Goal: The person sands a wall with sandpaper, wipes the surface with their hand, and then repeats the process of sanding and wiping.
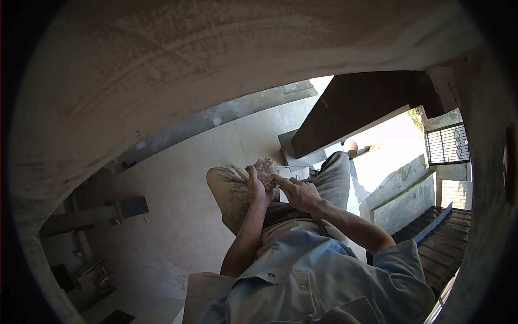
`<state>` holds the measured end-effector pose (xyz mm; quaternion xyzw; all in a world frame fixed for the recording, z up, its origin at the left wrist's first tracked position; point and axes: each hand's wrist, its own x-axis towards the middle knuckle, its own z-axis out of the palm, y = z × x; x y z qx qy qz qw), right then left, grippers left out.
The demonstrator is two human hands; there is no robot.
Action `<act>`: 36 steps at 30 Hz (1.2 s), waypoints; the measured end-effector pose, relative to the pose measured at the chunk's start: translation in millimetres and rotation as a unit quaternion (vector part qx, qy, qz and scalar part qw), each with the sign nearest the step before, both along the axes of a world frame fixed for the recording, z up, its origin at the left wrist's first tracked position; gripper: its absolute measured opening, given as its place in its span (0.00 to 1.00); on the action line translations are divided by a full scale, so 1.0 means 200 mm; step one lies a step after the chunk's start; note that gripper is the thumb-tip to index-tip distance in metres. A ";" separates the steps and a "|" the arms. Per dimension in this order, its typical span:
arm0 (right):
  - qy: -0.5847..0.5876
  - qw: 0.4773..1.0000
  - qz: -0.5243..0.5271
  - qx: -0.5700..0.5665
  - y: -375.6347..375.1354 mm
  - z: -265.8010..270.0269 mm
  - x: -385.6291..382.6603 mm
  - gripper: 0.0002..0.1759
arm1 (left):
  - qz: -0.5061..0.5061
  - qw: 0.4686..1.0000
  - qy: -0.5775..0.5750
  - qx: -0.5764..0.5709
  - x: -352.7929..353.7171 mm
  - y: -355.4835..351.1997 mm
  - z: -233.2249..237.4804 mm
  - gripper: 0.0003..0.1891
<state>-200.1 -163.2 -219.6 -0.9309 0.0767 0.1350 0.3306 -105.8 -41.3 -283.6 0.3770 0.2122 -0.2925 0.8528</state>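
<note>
My left hand (257,188) is closed around a lumpy, pinkish-brown piece (265,168) with an uneven, carved-looking surface, held above my lap. Its thumb lies along the near side of the piece. Close against the right edge of it, my right hand (300,194) has its fingers bent and pressed together, the fingertips meeting the lump. What those fingers grip is too small to make out. Below both hands are my grey trousers (222,186), with pale dusty marks over the left knee.
Pale floor tiles (189,162) spread ahead and to the left. A dark slanted panel (350,116) stands beyond my right knee, near a bright opening. Farther right are a barred gate (448,144) and dark corrugated sheeting (440,235). A dark box-like object (133,206) stands left.
</note>
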 end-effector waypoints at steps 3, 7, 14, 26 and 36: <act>0.020 1.000 -0.022 -0.003 0.00 0.00 0.02 0.24 | 0.017 1.000 -0.004 -0.015 0.01 0.00 -0.05 0.27; -0.005 1.000 -0.006 0.006 0.03 0.00 0.01 0.24 | 0.002 1.000 -0.002 -0.009 0.01 0.01 -0.06 0.28; -0.011 1.000 0.000 -0.002 0.03 -0.03 0.03 0.24 | 0.021 1.000 -0.004 -0.002 0.01 0.00 -0.04 0.27; -0.137 0.981 -0.090 0.104 -0.08 -0.19 0.11 0.23 | -0.050 0.990 -0.080 0.100 0.01 -0.01 -0.04 0.27; -0.087 0.994 -0.054 0.044 -0.10 -0.01 0.10 0.21 | -0.106 0.967 -0.143 0.183 0.00 0.00 -0.08 0.27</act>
